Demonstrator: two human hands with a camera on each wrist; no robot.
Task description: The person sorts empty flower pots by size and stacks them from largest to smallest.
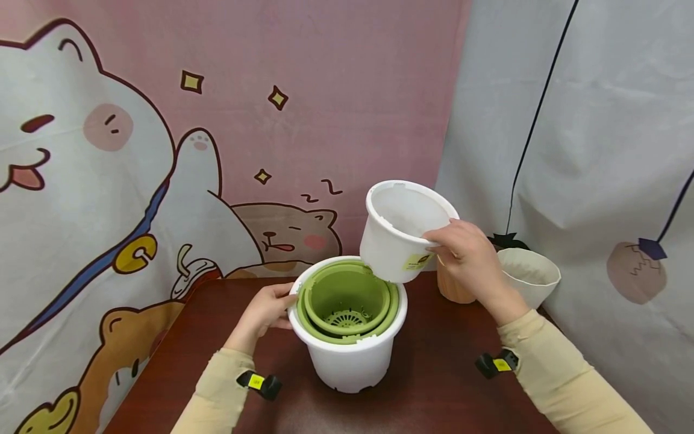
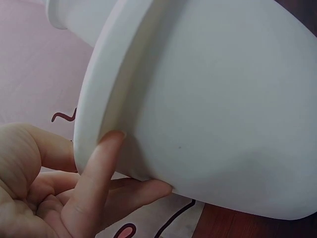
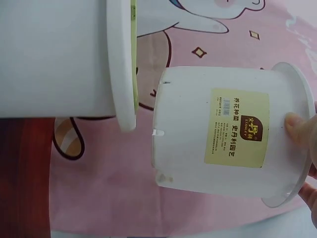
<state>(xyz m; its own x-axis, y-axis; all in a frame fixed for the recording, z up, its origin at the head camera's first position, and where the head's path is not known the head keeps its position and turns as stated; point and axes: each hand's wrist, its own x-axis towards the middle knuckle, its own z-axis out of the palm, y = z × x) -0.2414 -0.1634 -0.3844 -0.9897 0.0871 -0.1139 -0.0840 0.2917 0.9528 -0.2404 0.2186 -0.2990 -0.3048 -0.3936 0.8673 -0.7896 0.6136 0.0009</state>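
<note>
A large white flowerpot [image 1: 351, 366] stands upright on the table, with two green flowerpots [image 1: 343, 289] nested inside it. My left hand [image 1: 267, 313] holds its rim at the left; the left wrist view shows fingertips [image 2: 110, 148] against the wall under the lip. Above and to the right of the nest, my right hand [image 1: 470, 256] grips the rim of a smaller white flowerpot [image 1: 387, 247]. This pot hangs tilted, its base close over the right rim of the nest. A yellow label [image 3: 237, 127] is on its side, and its inside looks bare.
Behind the right hand stand a tan pot [image 1: 454, 286] and a cream-coloured pot [image 1: 531, 274] at the back right of the dark red table [image 1: 461, 374]. A cartoon-printed cloth [image 1: 368, 108] hangs behind, and a pale cloth [image 1: 607, 150] hangs at the right.
</note>
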